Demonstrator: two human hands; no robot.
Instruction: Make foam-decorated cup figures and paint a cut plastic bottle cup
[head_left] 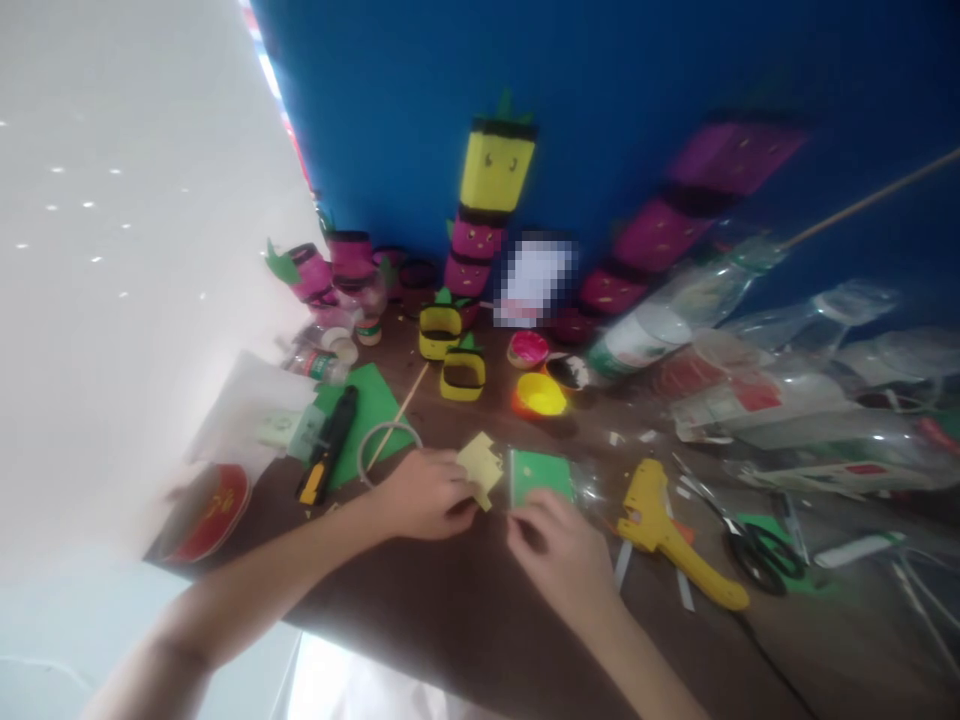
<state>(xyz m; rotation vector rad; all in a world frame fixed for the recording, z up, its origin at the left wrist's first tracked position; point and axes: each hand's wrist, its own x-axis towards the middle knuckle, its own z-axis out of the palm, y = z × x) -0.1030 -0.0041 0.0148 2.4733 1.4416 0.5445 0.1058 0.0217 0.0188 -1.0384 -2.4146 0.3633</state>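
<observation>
From my end of the head camera, I am seeing the left hand point(431, 495) pinching a pale yellow piece point(478, 468) at its near left edge. The fingers are curling closely together, and the piece is lying just above the brown table point(420, 600), its far side showing notched edges. I am judging the step in hand to be close work on that piece, with the left hand steadying it.

The right hand point(566, 550) is bending its fingers inward, thumb near forefinger, over the lower edge of a green packet point(541, 477). Blur is hiding its fingertips, so I am not able to tell whether it is gripping anything.

Around them, I am noting 2 small yellow containers point(463, 388) beyond the hands, a cup of yellow paint point(541, 397) beside them, a black cutter point(330, 445) on the left, and a glue gun point(660, 530) and scissors point(757, 555) on the right.

As I am reading it, the next move is calling for a light, flat hold: the piece is looking thin, and a hard squeeze could be creasing its notches. The right fingers are needing clearance from the packet's edge.
</observation>
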